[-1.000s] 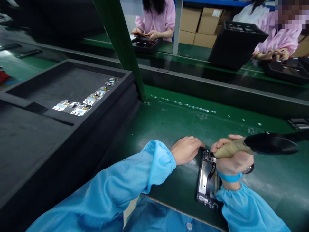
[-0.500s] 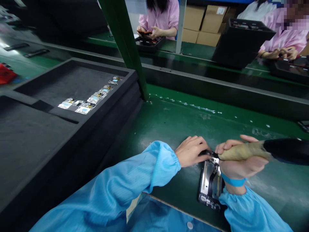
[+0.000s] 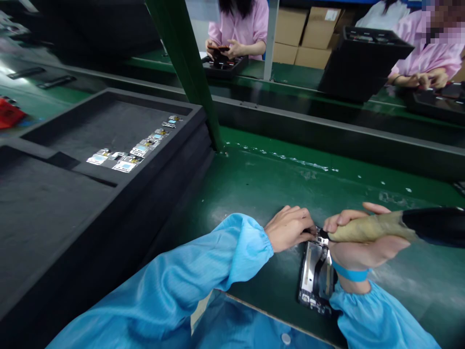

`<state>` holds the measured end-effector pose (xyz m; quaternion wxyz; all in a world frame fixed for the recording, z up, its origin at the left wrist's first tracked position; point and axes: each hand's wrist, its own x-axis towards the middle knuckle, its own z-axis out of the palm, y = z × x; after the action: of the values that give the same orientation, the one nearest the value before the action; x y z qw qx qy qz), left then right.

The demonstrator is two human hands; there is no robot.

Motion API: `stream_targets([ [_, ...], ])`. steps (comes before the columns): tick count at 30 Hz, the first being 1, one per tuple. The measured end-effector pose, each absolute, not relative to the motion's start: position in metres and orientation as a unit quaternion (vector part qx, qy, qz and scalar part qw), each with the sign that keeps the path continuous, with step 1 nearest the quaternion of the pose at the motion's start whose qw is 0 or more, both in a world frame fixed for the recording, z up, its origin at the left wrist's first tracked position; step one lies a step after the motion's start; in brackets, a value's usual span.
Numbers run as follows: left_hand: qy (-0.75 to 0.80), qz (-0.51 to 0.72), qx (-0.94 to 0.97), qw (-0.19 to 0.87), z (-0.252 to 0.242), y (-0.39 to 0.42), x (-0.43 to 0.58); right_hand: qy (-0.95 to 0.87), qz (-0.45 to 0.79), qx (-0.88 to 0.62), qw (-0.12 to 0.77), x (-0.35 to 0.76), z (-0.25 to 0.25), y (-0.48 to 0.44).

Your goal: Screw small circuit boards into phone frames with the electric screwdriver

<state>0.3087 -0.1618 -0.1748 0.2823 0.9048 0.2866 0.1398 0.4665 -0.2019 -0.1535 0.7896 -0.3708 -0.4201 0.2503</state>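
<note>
An opened phone body (image 3: 315, 276) lies on the green bench (image 3: 254, 184), its bright metal plate and dark flex strip facing up. At its top left corner my left hand (image 3: 291, 228) rests with fingers curled and bunched against the edge; what the fingertips hold, if anything, is hidden. My right hand (image 3: 356, 240) is wrapped round a tape-covered tool (image 3: 370, 229) with a black rear part. The tool's dark tip points at the upper end of the phone body. A blue band circles the right wrist.
Stacked black foam trays (image 3: 174, 160) stand at the left, with several small circuit boards (image 3: 125, 164) in the top one. A green post (image 3: 196, 82) rises behind them. Across a dark channel, people in pink (image 3: 250, 29) work beside a black tray stack (image 3: 359, 68).
My left fingers have shifted slightly and draw closer together at the phone's top edge. The tool's rear end has moved a little to the right.
</note>
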Motion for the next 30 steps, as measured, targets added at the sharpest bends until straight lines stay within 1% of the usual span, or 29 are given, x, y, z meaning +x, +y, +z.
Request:
stream_targets([
  [22, 0.284, 0.134, 0.903, 0.294, -0.176, -0.162, 0.308, -0.417, 0.235, -0.401, 0.781, 0.458, -0.153, -0.205],
  [26, 0.291, 0.147, 0.899, 0.291, -0.176, -0.164, 0.307, -0.443, 0.226, -0.396, 0.772, 0.463, -0.155, -0.203],
  [30, 0.287, 0.141, 0.902, 0.290, -0.176, -0.165, 0.305, -0.442, 0.202, -0.426, 0.763, 0.463, -0.155, -0.202],
])
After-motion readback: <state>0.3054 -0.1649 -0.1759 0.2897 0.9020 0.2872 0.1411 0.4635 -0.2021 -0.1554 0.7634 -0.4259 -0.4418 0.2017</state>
